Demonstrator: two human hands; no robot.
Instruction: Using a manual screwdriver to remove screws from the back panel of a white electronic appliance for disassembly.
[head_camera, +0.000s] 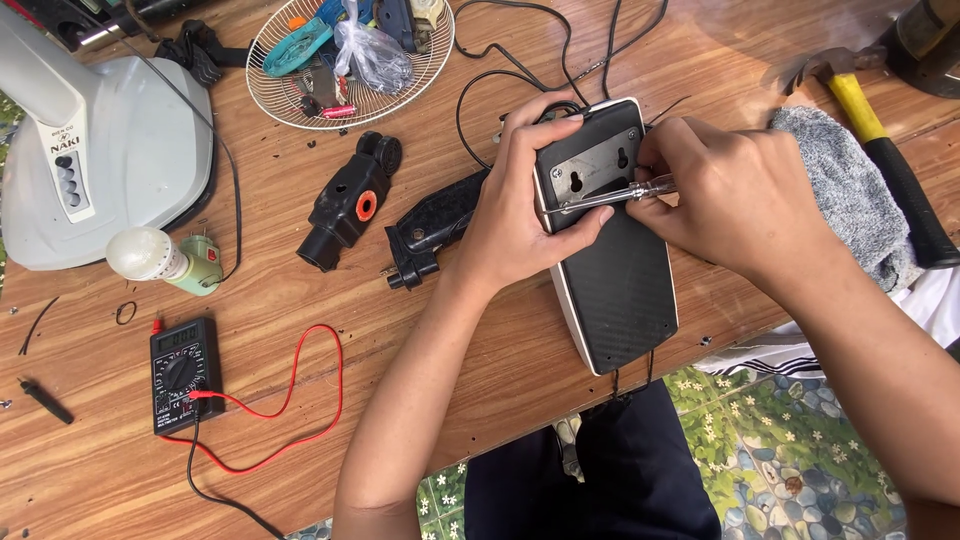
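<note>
Hiding the screwdriver's (610, 194) handle end is the right hand (725, 200), which is closing its fingers around the tool right of frame centre; the tip is too small to make out. The left hand (525, 200) is curling around the black panel (610, 250), thumb lying across its face, fingers gripping its upper left edge. Sitting at frame centre on the wooden table (280, 400), the panel is showing a grey metal plate with keyhole slots and a white rim.

A multimeter (185, 372), hammer (880, 140), grey cloth (850, 190) and wire basket (300, 100) lie around.
</note>
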